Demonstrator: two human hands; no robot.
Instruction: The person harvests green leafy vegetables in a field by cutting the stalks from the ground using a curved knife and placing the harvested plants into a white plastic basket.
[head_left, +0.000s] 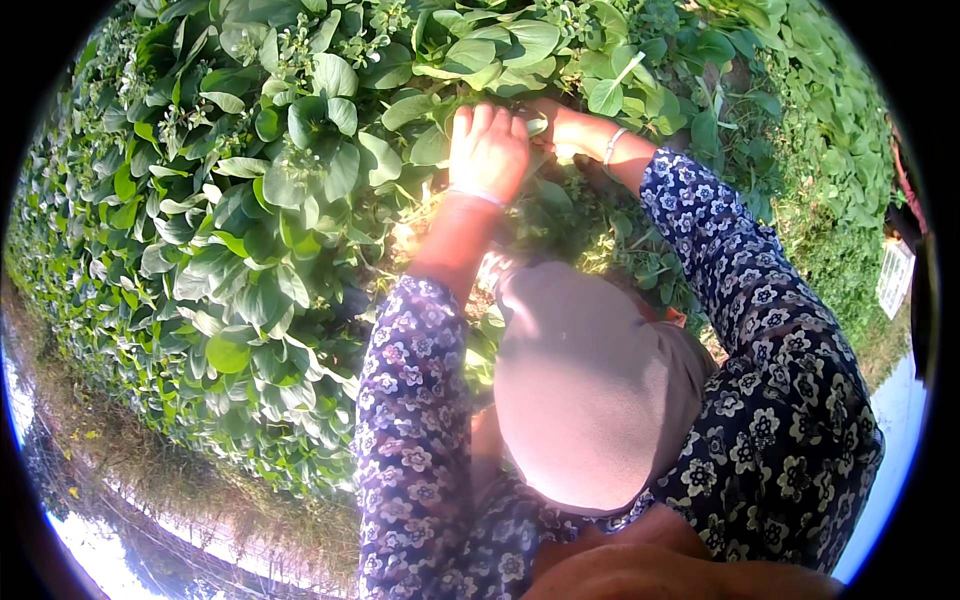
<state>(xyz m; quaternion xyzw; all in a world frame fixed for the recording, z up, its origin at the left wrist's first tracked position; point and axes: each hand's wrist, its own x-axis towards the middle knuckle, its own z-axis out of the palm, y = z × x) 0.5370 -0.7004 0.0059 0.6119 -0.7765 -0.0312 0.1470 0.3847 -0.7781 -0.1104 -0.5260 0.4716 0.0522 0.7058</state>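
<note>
My left hand reaches into the leafy green plants at the top middle, its back to the camera and its fingertips hidden among stems and leaves. Close beside it on the right is my right hand, with a thin bracelet at the wrist. A pale stem with a green leaf shows between the two hands; which hand touches it is unclear. The fingers of both hands are partly covered, so their grip cannot be made out.
Dense broad-leaved plants spread over the left, some small flowering weeds among them. More green plants grow on the right. A pale, grid-like object stands at the far right edge. Dry grass borders the bed at lower left.
</note>
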